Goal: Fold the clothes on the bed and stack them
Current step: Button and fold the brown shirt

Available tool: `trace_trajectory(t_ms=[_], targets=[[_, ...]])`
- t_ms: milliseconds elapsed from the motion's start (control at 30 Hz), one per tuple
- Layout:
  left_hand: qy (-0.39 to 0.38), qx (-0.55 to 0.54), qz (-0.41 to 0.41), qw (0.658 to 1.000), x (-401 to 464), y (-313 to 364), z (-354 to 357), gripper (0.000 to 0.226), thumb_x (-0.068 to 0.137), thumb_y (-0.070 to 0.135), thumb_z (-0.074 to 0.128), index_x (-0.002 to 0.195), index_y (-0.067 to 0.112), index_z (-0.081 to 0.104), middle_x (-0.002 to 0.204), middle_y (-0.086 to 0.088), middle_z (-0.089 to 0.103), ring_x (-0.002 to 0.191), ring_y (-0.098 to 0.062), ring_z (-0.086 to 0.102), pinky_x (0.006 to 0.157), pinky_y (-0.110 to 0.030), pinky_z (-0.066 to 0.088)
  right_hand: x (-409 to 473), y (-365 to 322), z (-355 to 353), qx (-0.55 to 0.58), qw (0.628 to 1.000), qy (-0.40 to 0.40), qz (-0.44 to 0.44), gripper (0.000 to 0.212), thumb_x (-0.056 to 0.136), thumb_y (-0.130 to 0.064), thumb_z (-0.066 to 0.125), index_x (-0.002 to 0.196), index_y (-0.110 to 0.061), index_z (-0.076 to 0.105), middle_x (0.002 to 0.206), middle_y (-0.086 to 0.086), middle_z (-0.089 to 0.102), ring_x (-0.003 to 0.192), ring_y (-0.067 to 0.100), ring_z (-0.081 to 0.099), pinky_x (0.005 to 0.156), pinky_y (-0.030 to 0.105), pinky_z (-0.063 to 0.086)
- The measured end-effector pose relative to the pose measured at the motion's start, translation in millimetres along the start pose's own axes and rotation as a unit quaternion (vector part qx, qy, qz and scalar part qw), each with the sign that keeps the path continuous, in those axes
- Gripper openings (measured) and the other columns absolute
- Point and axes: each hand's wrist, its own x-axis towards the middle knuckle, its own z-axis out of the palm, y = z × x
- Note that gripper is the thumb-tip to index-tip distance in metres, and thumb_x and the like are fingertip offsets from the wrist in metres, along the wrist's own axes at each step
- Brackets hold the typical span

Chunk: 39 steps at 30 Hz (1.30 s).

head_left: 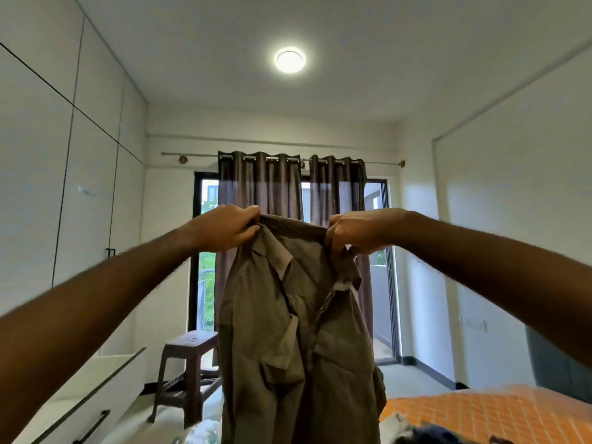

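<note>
both arms reached out at chest height, left hand [226, 229] and right hand [360, 231] gripping the top edge of an olive shirt [294, 331] that hung straight down between them. open air above the hands up to the ceiling. shirt screened the middle of the room. low left, a brown stool [189, 363] stood just beside the hanging cloth, with a white drawer unit [96, 389] nearer. low right, the orange bed [487, 415] carried dark clothes [429, 435] at its near edge. curtains [288, 190] and glass door stood well behind. tall wardrobe [64, 187] walled the left side.
</note>
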Motion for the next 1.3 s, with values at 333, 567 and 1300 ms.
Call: trace_trajectory(t_ms=[333,567,1300], targets=[[-0.077,-0.082,0.045,0.993,-7,0,-21,0.047,0.087,0.064,0.054,0.099,0.021,0.071,0.088,0.010,0.063,0.083,-0.004,0.061,0.071,-0.012,0.048,-17,14,-19,0.099,0.993,-0.008,0.059,0.024,0.087,-0.022,0.076,0.111,-0.026,0.073,0.113,-0.004,0.065,0.108,0.014,0.054,0.091,0.035,0.052],[0.059,-0.150,-0.041,0.986,-17,7,2,0.011,0.098,0.021,0.061,0.091,0.013,0.064,0.084,-0.001,0.058,0.077,-0.009,0.055,0.070,-0.020,0.043,-14,-9,-8,0.277,0.953,0.109,0.054,0.017,0.091,-0.022,0.072,0.107,-0.015,0.072,0.104,-0.002,0.071,0.096,0.007,0.064,0.090,0.027,0.051],[0.154,-0.321,-0.098,0.929,-21,42,-31,0.037,0.094,0.028,0.064,0.125,0.029,0.045,0.108,0.009,0.061,0.092,0.006,0.065,0.074,-0.012,0.053,-34,6,-15,0.672,0.715,0.168,0.097,0.043,0.089,-0.007,0.070,0.129,-0.005,0.055,0.113,0.017,0.069,0.104,0.026,0.069,0.088,0.034,0.059]])
